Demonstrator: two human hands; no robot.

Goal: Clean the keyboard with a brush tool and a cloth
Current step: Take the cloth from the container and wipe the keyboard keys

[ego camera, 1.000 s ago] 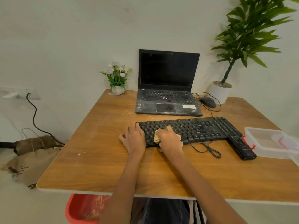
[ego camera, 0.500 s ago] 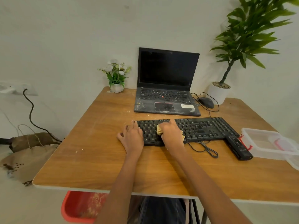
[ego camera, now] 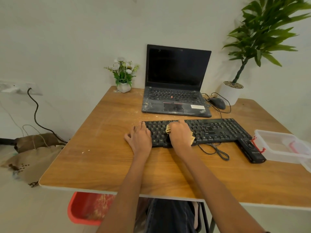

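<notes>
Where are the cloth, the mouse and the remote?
cloth [ego camera: 168, 128], head view, yellow fold left of the right hand.
mouse [ego camera: 217, 102], head view, its dark top.
remote [ego camera: 252, 151], head view, mid body.

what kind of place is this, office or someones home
Likely a plain home desk rather than an office: a wooden table against a bare wall holds a dusty laptop, a keyboard and small potted flowers, with sacks on the floor beside it.

Bare forearms, dark blue trousers [ego camera: 170, 216]
</notes>
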